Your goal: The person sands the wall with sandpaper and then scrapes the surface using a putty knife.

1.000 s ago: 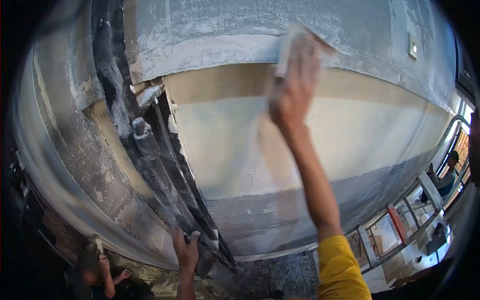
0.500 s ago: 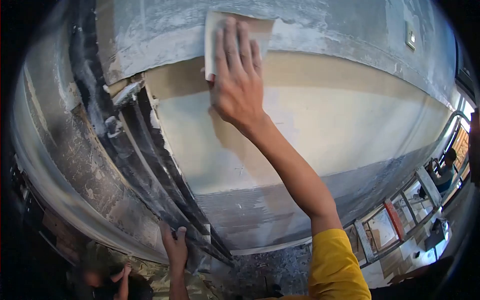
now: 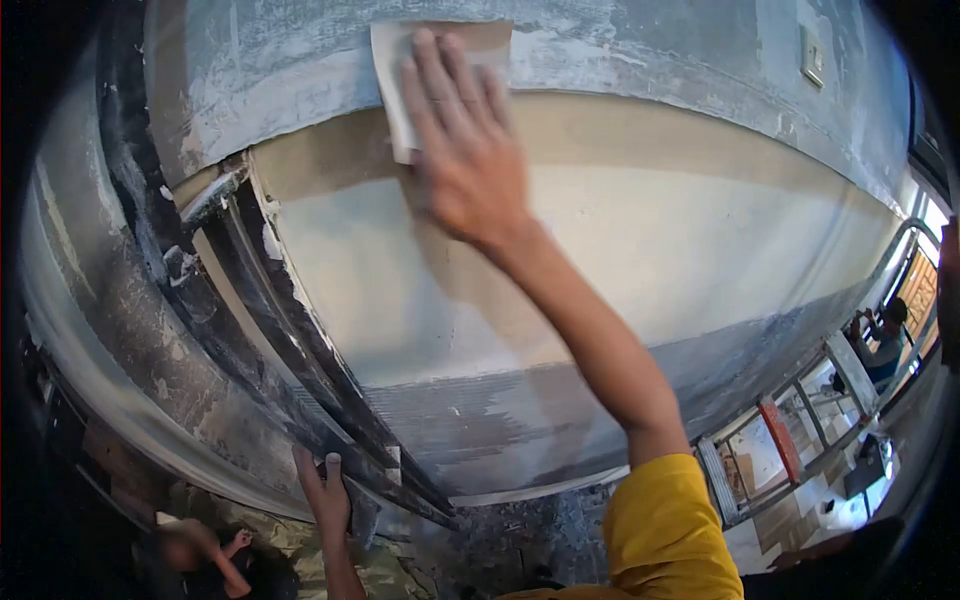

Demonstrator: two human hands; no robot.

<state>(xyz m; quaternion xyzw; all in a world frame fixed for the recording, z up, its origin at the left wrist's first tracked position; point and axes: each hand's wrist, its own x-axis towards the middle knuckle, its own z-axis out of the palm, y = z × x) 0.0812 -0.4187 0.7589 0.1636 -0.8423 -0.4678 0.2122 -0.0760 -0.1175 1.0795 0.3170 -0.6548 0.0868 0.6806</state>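
Observation:
My right hand [image 3: 465, 140], its fingers stretched, presses a pale sheet of sandpaper [image 3: 392, 95] flat on the wall. The sheet lies across the line between the grey, patchy plaster [image 3: 620, 60] above and the smooth cream band [image 3: 620, 220] below. Motion blurs that hand slightly, and its thumb is mostly hidden. Low on the left, my left hand [image 3: 325, 490] is partly closed beside the foot of a dark, dusty frame [image 3: 310, 345], thumb pointing up. A flat grey piece [image 3: 365, 520] shows right beside it; I cannot tell what these fingers grip.
A person [image 3: 205, 555] sits low at the bottom left, near a crumpled sheet [image 3: 395, 570]. At right, a metal ladder with a red rung [image 3: 780, 440] leans near another person [image 3: 885, 340]. A switch plate [image 3: 812, 57] is on the wall.
My right hand and the sandpaper have shifted a little left over the wall. The whole view has also moved slightly, and my left hand appears further left and lower.

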